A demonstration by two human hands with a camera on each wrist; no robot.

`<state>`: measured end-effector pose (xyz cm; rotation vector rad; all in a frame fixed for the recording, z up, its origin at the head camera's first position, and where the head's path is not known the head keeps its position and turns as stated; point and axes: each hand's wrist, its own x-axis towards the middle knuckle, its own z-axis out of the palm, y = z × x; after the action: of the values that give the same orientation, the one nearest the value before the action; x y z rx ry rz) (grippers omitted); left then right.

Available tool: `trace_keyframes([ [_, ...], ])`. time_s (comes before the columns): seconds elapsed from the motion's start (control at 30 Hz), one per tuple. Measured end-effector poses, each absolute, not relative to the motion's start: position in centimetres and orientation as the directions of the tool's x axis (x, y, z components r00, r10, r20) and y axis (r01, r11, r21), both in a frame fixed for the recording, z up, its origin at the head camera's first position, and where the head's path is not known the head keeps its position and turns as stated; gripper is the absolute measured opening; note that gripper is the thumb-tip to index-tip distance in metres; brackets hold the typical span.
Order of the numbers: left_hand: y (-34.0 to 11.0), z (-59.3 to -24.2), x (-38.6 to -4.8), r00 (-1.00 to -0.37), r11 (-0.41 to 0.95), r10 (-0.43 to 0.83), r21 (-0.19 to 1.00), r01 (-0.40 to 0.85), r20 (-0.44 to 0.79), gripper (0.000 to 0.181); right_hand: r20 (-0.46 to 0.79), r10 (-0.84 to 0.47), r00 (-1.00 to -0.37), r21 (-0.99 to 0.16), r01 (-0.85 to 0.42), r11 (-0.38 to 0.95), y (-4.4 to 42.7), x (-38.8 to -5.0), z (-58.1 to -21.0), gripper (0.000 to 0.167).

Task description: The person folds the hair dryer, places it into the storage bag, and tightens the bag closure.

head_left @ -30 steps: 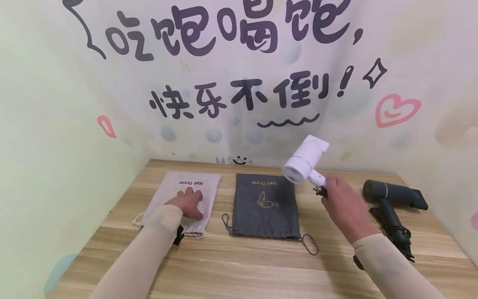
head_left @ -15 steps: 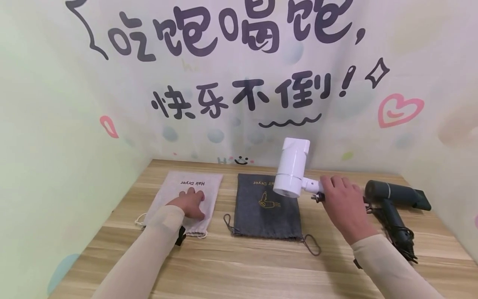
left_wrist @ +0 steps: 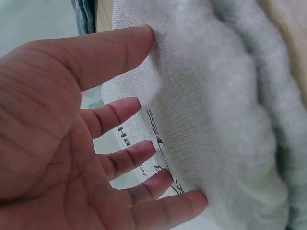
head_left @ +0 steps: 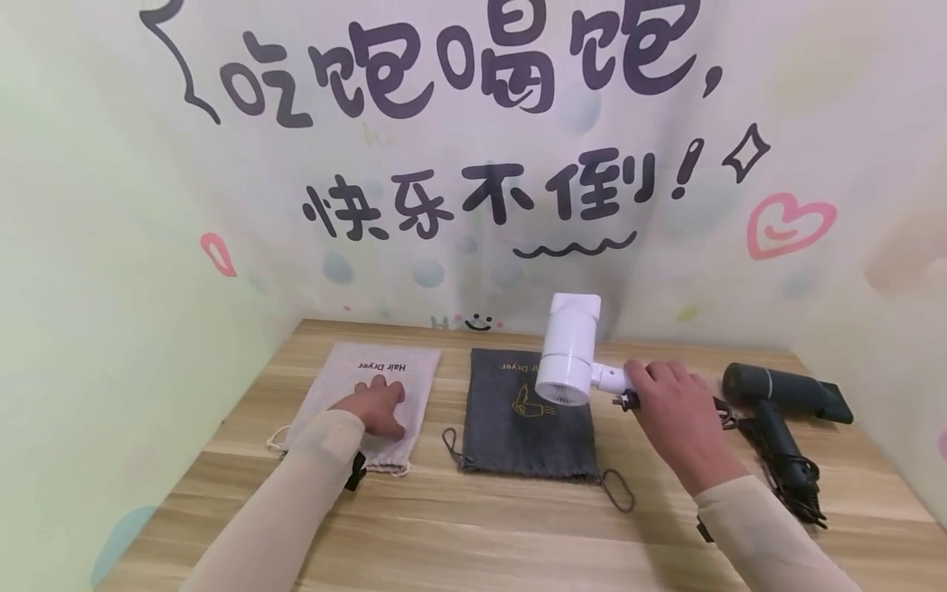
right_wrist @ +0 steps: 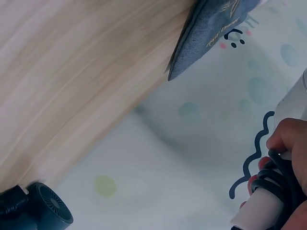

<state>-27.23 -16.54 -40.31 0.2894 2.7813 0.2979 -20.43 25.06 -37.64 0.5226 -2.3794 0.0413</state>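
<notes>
My right hand grips the handle of a white hair dryer, held up over the right side of a dark grey drawstring pouch. In the right wrist view its black cord is wound round the handle under my fingers. My left hand is spread on a pale drawstring pouch printed "Hair Dryer", which lies flat at the left. In the left wrist view the fingertips and thumb touch the cloth and pinch nothing.
A black hair dryer with its cord wrapped round the handle lies at the right of the wooden table. A printed cloth backdrop stands behind the table, and a plain wall closes the left side.
The white hair dryer has moved left and slightly down in my right hand, turning more upright as it came over the dark pouch. My left hand has stayed on the pale pouch.
</notes>
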Motion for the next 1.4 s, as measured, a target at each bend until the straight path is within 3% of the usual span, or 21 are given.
trace_keyframes([
  [0.53,-16.5,-40.3,-27.3,-0.930,0.965,0.213,0.215,0.151,-0.300,0.054,0.611,-0.332,-0.719,0.099,-0.346,0.933,25.0,-20.3,-38.3,0.036],
  [0.9,-16.3,-39.8,-26.5,-0.921,0.947,0.302,0.185,0.261,-0.247,0.050,0.601,-0.366,-0.711,0.117,-0.375,0.920,24.8,-20.0,-38.0,0.032],
  [1.03,-15.3,-38.9,-25.9,-0.935,0.934,0.319,0.218,0.283,-0.155,0.051,0.618,-0.377,-0.690,0.131,-0.383,0.915,24.7,-20.2,-38.4,0.033],
  [1.17,-13.0,-36.9,-24.6,-0.919,0.891,0.395,0.245,0.382,-0.004,0.050,0.620,-0.375,-0.689,0.131,-0.380,0.916,24.8,-20.3,-38.5,0.033],
  [1.3,-10.0,-35.2,-22.7,-0.856,0.824,0.479,0.235,0.515,0.196,0.050,0.614,-0.375,-0.694,0.128,-0.381,0.915,24.5,-20.1,-38.3,0.035],
  [1.4,-7.6,-35.1,-21.1,-0.771,0.758,0.530,0.211,0.617,0.353,0.055,0.612,-0.378,-0.695,0.126,-0.386,0.914,24.1,-19.8,-38.0,0.036],
])
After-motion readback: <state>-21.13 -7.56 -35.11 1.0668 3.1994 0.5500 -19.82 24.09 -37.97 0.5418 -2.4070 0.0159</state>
